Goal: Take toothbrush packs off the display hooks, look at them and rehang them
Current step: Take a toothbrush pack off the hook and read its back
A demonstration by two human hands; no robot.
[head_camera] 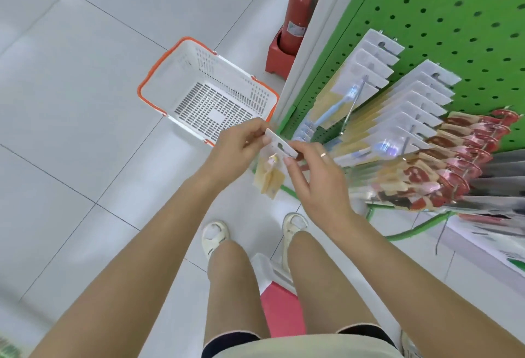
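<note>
From the head view, one pack [273,163] is off the hooks, held between both hands over the floor, just in front of the pegboard [443,16]. The left hand [238,148] pinches the white card top at one corner; the right hand [318,175] pinches the other, remaining fingers loosely spread. It looks light: a stiff card header with thin, probably slippery plastic below. The header by its hang slot seems the best grip. More packs [412,113] hang beside; a basket [159,79] sits behind.

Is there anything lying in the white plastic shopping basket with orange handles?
No: the white plastic shopping basket with orange handles on the pale tiled floor shows only its bare slotted bottom.
</note>
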